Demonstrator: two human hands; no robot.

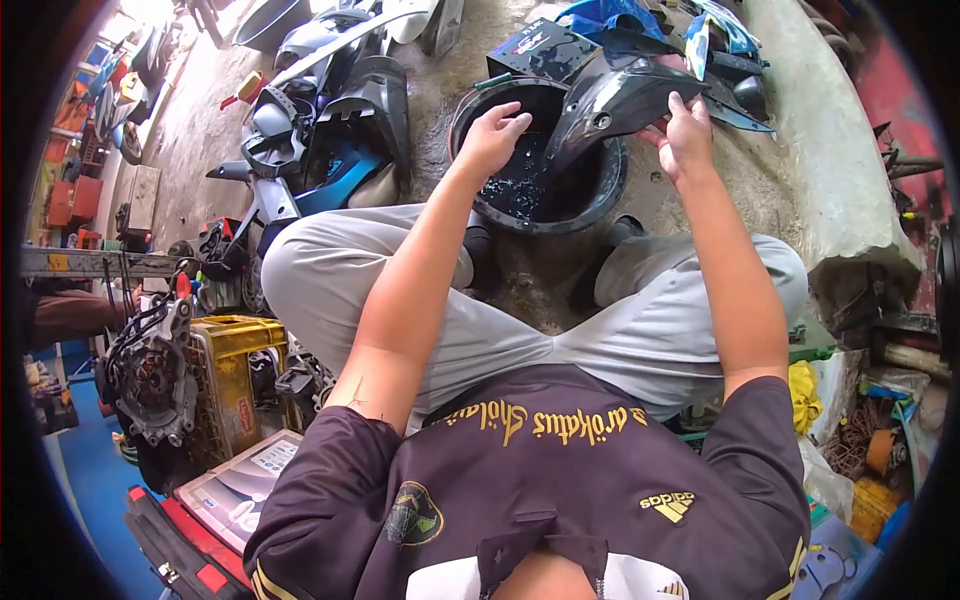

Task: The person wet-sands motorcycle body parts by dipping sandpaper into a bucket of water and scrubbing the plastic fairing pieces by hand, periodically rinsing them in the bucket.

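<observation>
My right hand (684,140) grips a glossy black motorcycle body panel (625,98) by its right end, thumb on top and fingers underneath. The panel is tilted, its narrow lower end dipping inside a black bucket (612,195). Dark water (520,190) with specks of foam or reflected light shows in the bucket. Above the bucket's left side, my left hand (492,138) holds nothing; its fingers are loosely bent and apart, clear of the panel.
Several motorcycle fairing parts (375,105) lie on the concrete floor at the left. Behind the bucket is a black box (545,50), with blue plastic (615,15) near it. A yellow crate (235,375) and an engine part (150,370) stand at left. A concrete ledge (815,130) runs along the right.
</observation>
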